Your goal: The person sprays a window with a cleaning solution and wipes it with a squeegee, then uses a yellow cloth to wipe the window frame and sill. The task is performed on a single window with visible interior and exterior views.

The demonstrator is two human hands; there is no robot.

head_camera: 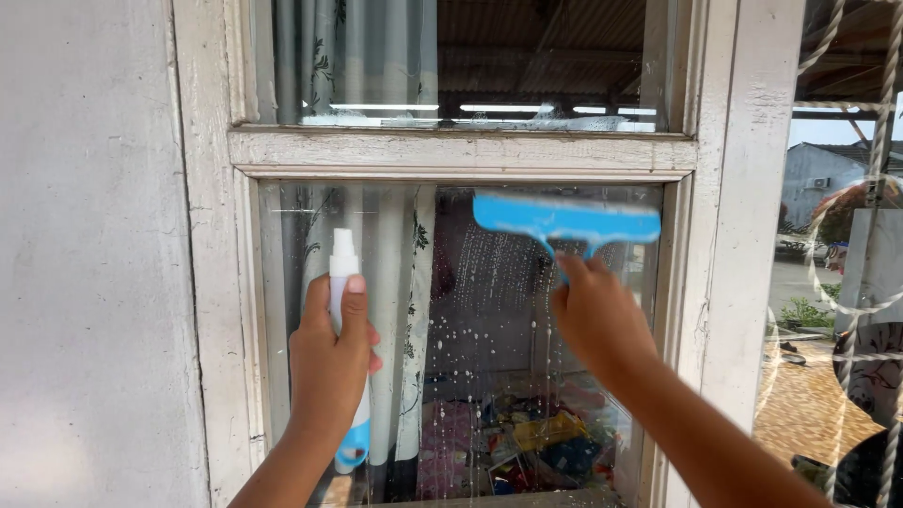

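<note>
While the head camera looked straight at a worn white wooden window frame, both hands were raised in front of the lower glass pane. The right hand was clamped around the short handle of a blue squeegee, whose blade lay flat against the glass near the top of the pane. The blade's long axis ran side to side, almost level, reaching nearly to the right edge of the pane, and it sat directly above the right hand. Soapy drips ran down the glass below and to the left of the blade. The left hand was wrapped around a white spray bottle with a blue base, held upright, nozzle at the top, close to the left side of the pane. The hands were well apart, the right one much nearer the squeegee. Behind the glass hung a pale patterned curtain, with colourful clutter low down.
</note>
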